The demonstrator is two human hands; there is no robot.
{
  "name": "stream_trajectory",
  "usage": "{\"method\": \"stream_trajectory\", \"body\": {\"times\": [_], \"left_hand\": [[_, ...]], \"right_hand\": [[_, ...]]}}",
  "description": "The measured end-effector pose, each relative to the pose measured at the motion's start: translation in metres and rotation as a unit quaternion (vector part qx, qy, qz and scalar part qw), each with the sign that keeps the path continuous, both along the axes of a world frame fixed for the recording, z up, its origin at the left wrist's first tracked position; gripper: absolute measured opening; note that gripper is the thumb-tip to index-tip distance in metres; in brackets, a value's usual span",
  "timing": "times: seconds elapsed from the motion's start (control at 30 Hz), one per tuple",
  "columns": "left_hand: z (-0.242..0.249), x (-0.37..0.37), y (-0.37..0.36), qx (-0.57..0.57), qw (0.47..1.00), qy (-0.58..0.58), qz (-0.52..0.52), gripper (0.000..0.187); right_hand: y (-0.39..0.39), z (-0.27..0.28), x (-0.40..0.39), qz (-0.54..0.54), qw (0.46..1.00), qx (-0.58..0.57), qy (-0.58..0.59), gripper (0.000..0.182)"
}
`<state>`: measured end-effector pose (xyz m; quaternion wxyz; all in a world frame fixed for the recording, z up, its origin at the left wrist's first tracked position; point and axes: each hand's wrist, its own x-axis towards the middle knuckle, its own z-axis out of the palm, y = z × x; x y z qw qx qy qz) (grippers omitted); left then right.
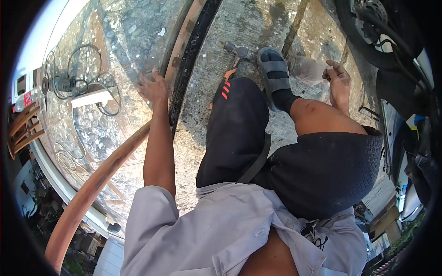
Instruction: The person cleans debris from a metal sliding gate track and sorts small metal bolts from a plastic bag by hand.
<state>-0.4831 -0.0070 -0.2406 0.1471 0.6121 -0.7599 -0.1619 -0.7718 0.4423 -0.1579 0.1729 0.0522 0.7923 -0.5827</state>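
Observation:
My left hand (pixel 154 87) lies with fingers spread at the inner side of a long, curved wooden strip (pixel 99 172). A black edge (pixel 186 60) runs along the strip's far part. On the right, my right hand (pixel 340 83) has its fingers curled and pinched at the side of a clear plastic bag (pixel 309 71). The bag hangs close over the concrete beside my sandalled foot (pixel 275 76). Between my hands lies a hammer (pixel 239 51), its black and orange handle partly hidden by my knee.
An angle grinder (pixel 60 84) with a looped black cord rests on the left, beside a pale flat strip (pixel 92 98). A wooden stool (pixel 23 131) and a plastic bottle (pixel 20 105) are at the far left. A motorcycle wheel (pixel 352 34) stands at the upper right.

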Motion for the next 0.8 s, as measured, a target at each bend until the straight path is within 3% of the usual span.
{"method": "stream_trajectory", "body": {"times": [0.03,0.3,0.47,0.67,0.77,0.8], "left_hand": [[-0.006,-0.008,-0.004,0.035,0.999,0.011,0.03,0.072],[-0.001,-0.006,0.0,0.072,0.995,-0.057,-0.028,0.079],[-0.004,-0.002,0.0,0.063,0.992,-0.091,-0.054,0.082],[0.012,-0.015,0.004,0.069,0.993,-0.082,-0.042,0.08],[0.014,-0.017,0.004,0.091,0.993,-0.055,-0.042,0.075],[0.014,-0.017,0.004,0.09,0.993,-0.055,-0.049,0.074]], "right_hand": [[-0.001,0.006,-0.008,0.006,1.0,0.02,0.009,0.02],[-0.068,0.057,-0.066,0.087,0.99,0.05,0.098,0.015],[-0.11,0.094,-0.128,0.169,0.976,-0.047,0.131,0.018],[-0.14,0.05,-0.193,0.246,0.959,-0.09,0.111,0.021],[-0.164,0.033,-0.201,0.236,0.957,0.077,0.153,0.018],[-0.166,0.032,-0.205,0.236,0.957,0.065,0.153,0.018]]}}
